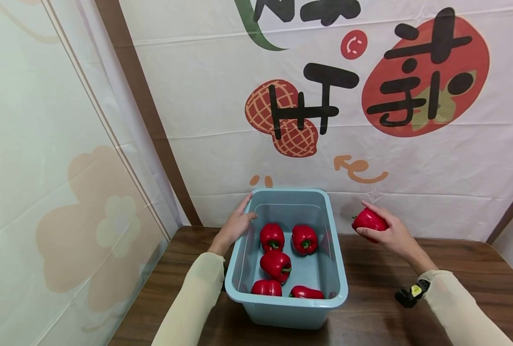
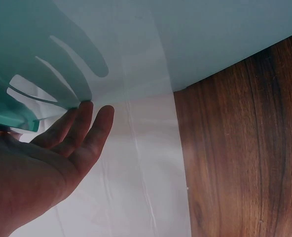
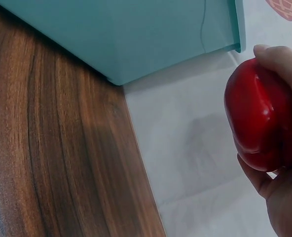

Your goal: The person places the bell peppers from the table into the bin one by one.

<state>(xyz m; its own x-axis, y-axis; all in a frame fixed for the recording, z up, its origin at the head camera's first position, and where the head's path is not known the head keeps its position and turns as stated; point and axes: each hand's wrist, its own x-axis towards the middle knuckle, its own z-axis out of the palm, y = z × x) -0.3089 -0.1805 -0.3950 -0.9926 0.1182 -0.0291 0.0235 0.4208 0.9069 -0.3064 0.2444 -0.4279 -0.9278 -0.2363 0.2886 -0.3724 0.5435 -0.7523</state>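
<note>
Pale sleeves run up from the near edge of the wooden table point(image 1: 369, 312) on either side of a light blue bin point(image 1: 338, 274). Left hand point(image 1: 236, 226) lies with straight fingers on the bin's far left rim, grasping nothing. Right hand point(image 1: 390, 233) is raised to the bin's right, fingers curled round a red pepper point(image 1: 369, 220) held above the table. Five more peppers point(image 1: 275, 265) lie inside the bin.

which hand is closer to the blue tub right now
Left. The left hand rests on the far left rim of the blue tub, fingers touching it. The right hand is off to the tub's right, apart from it, holding a red pepper above the table.
</note>
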